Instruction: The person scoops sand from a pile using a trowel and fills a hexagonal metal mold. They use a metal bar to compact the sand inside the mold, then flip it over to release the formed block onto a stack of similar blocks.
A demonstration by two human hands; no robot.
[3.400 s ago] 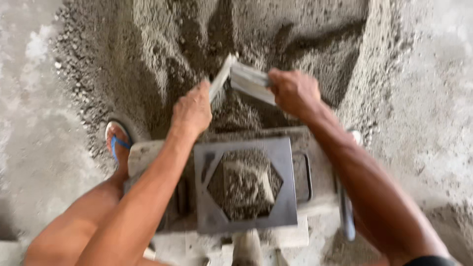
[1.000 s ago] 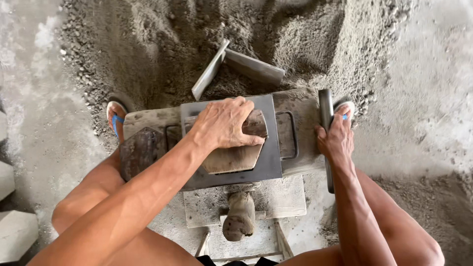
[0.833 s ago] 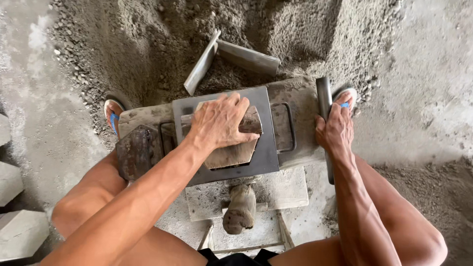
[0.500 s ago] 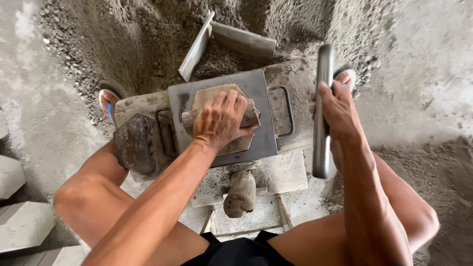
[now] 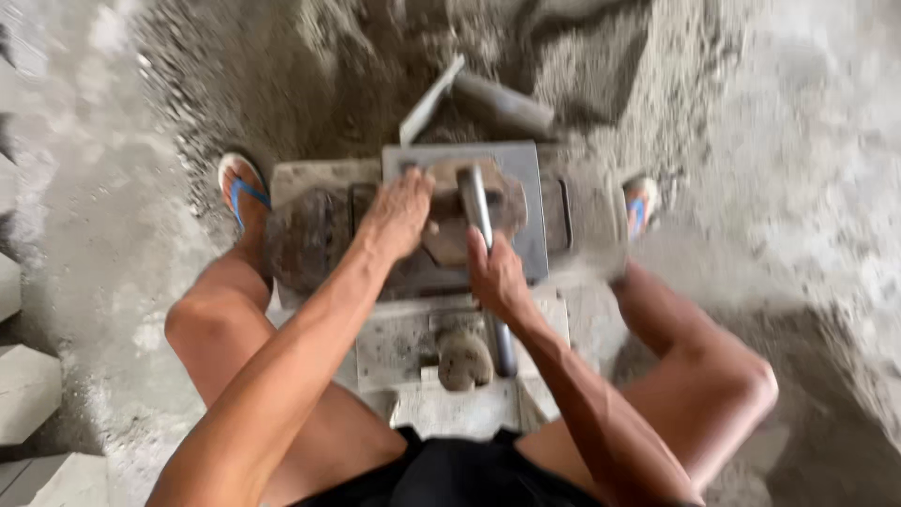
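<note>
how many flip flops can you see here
2: one blue-strapped flip flop left of the metal mould, the other flip flop right of it, by the sand pile.

1. Concrete floor [image 5: 817, 169], grey, dusted with sand.
2. Large pile of dark sand mix [image 5: 310, 75] lies on it at the far side.
3. Block-mould press [image 5: 310, 178] stands at the pile's edge.
4. Pale finished blocks [image 5: 23, 390] sit along the left edge.

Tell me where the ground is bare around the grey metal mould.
Bare concrete floor lies left of the blue sandal and right of the other sandal. Crowded: the grey metal mould, with left hand, right hand on the metal bar, and the sand pile behind.
</note>
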